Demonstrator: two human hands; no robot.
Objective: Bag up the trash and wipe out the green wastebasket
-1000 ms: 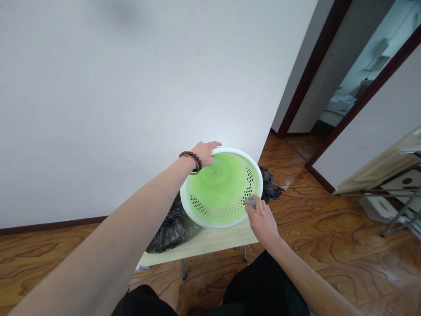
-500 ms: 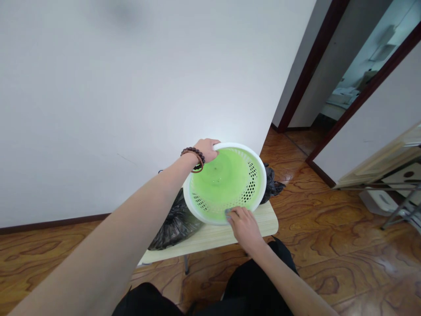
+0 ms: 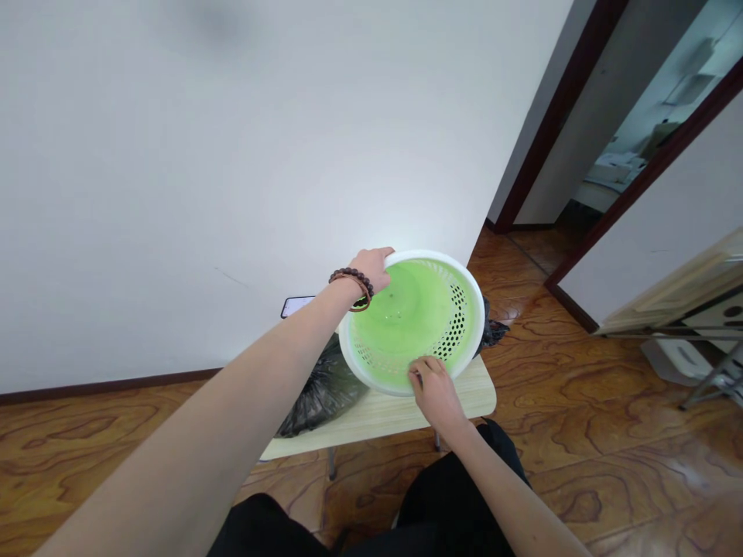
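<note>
A round green plastic basket (image 3: pixel 400 298) with a white rim and perforated sides is tilted with its inside towards me, above a small pale table (image 3: pixel 383 414). My left hand (image 3: pixel 373 268), with bead bracelets at the wrist, grips its far left rim. At the near inner side of the basket, my right hand (image 3: pixel 433 384) has its fingers pinched together; what they hold, if anything, is hidden. A black plastic bag (image 3: pixel 325 391) lies on the table to the left, partly behind the basket. Another dark bag (image 3: pixel 492 331) shows past its right side.
A phone (image 3: pixel 296 305) with a lit screen lies by the wall, partly behind my left forearm. The white wall (image 3: pixel 232 155) rises behind the table. At right are a doorway, a folded metal-legged piece of furniture and a white bin (image 3: pixel 676 360) on the wooden floor.
The view has shifted slightly, and the phone now shows more. My right fingers have moved a little along the basket's near inner side; a small bluish bit seen at them before is now hidden.
</note>
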